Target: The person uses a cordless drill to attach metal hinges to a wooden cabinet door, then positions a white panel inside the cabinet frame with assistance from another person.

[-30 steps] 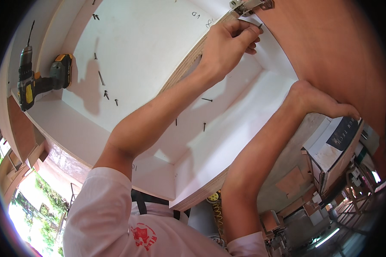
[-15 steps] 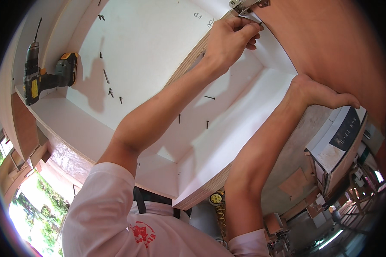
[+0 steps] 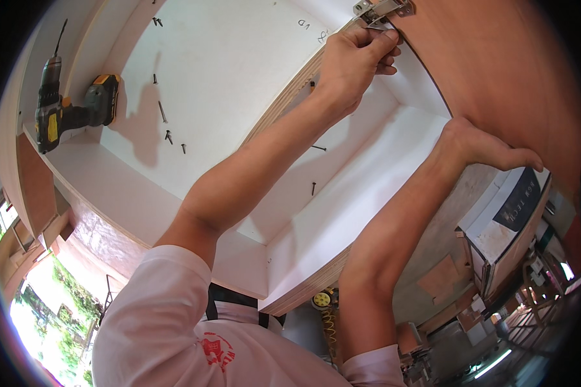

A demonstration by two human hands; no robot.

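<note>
My left hand point(image 3: 361, 64) reaches up to the edge of a white cabinet's divider. Its thumb and fingers are pinched together just below a metal hinge point(image 3: 382, 9). A pale sliver shows by the fingertips; what they hold is too hidden to name. The hinge joins the divider's edge to a reddish-brown door panel point(image 3: 497, 71). My right hand point(image 3: 487, 145) presses against the panel's lower edge with its thumb stretched out. Its other fingers are mostly out of sight.
A cordless drill point(image 3: 71, 106) with a long bit rests inside the cabinet point(image 3: 206, 84) at left. Several dark screws point(image 3: 163, 112) lie on the white panel. A white box point(image 3: 503, 213) stands below the door. A yellow coiled hose point(image 3: 329, 326) hangs near my right elbow.
The view has shifted slightly. My left hand stays by the hinge, its fingertips turned a little; a dark tip beside the thumb no longer shows. My right hand keeps its place on the panel.
</note>
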